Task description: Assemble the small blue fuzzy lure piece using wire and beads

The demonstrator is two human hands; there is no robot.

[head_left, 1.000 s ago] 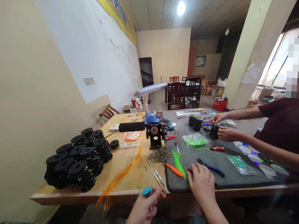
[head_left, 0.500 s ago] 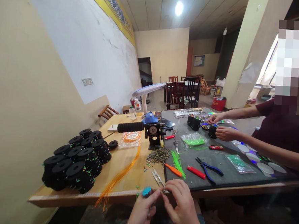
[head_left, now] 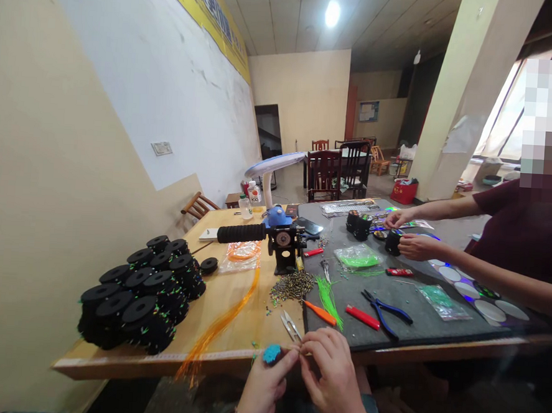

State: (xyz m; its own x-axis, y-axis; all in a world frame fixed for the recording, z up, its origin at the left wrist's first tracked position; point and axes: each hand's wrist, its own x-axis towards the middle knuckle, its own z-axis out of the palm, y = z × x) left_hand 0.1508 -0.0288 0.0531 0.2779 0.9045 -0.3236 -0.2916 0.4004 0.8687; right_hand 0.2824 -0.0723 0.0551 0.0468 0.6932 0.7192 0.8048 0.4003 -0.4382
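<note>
My left hand (head_left: 264, 383) and my right hand (head_left: 333, 378) meet at the near table edge, thumbs and fingers pinched together. What they pinch is too small to make out. A turquoise, bumpy-topped round piece (head_left: 271, 354) sits at my left hand's fingers; how it is held there is unclear. Just beyond my fingertips lie metal thread snips (head_left: 292, 326). An orange-handled pointed tool (head_left: 320, 312) and a bundle of green strands (head_left: 330, 302) are a little farther off. To the left, orange strands (head_left: 224, 322) trail over the table edge.
Black foam spools (head_left: 143, 279) are stacked at left. A black-handled winding device (head_left: 283, 241) stands mid-table near a pile of small metal parts (head_left: 294, 287). Blue-handled pliers (head_left: 386, 313) and a red lighter (head_left: 361, 317) lie on the grey mat. At right, a co-worker's hands (head_left: 416, 246) hold a black spool.
My hands stay pinched together in nearly the same place. The turquoise piece has turned to show more of its top. The co-worker's upper body has shifted slightly to the right.
</note>
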